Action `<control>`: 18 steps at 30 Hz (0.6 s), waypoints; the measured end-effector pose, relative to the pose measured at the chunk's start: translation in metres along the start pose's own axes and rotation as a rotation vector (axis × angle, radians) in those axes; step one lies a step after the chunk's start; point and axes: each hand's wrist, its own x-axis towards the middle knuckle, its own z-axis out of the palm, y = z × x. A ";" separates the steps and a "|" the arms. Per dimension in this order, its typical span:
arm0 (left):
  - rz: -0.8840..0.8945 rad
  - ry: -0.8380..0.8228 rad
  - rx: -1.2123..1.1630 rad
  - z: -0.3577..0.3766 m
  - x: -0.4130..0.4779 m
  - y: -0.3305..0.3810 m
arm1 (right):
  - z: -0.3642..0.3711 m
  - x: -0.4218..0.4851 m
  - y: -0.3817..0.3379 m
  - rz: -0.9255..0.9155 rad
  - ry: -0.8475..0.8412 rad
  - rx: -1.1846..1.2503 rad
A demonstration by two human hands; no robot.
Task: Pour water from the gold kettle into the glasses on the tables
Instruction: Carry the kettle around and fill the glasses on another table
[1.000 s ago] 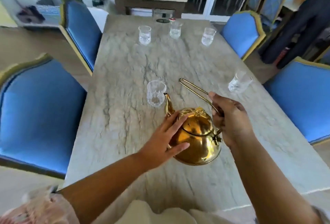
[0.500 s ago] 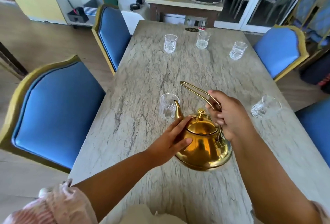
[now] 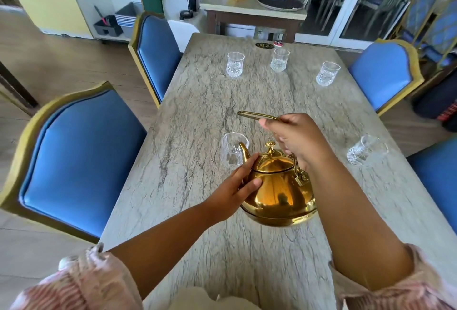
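The gold kettle (image 3: pixel 279 191) is above the marble table (image 3: pixel 197 117), tilted with its spout toward the nearest glass (image 3: pixel 231 150). My right hand (image 3: pixel 299 139) grips the kettle's long wire handle. My left hand (image 3: pixel 237 186) presses flat against the kettle's left side and lid edge. Another glass (image 3: pixel 366 150) stands to the right. Three more glasses stand at the far end: left (image 3: pixel 235 64), middle (image 3: pixel 279 60) and right (image 3: pixel 327 73).
Blue chairs with gold frames line both sides, one near left (image 3: pixel 74 161), one far left (image 3: pixel 155 57), one far right (image 3: pixel 383 72). A side table (image 3: pixel 252 10) with a tissue box and dark tray stands beyond the far end.
The kettle has come more upright, its spout lifting beside the nearest glass. My right hand raised the handle higher. The camera view tilted up and shifted.
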 end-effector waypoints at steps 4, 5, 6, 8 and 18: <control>-0.012 0.014 -0.011 -0.003 0.001 0.001 | 0.005 0.007 -0.004 0.009 0.006 -0.004; -0.010 0.018 -0.019 -0.004 0.002 0.000 | 0.006 0.009 -0.005 0.011 0.003 -0.004; -0.009 0.021 -0.025 -0.004 0.002 -0.001 | 0.007 0.012 -0.005 0.012 0.001 -0.007; -0.008 0.028 -0.027 -0.004 0.002 -0.002 | 0.009 0.015 -0.006 0.015 -0.006 -0.021; -0.014 0.052 -0.027 -0.003 0.006 -0.001 | 0.009 0.024 -0.013 0.033 -0.043 -0.096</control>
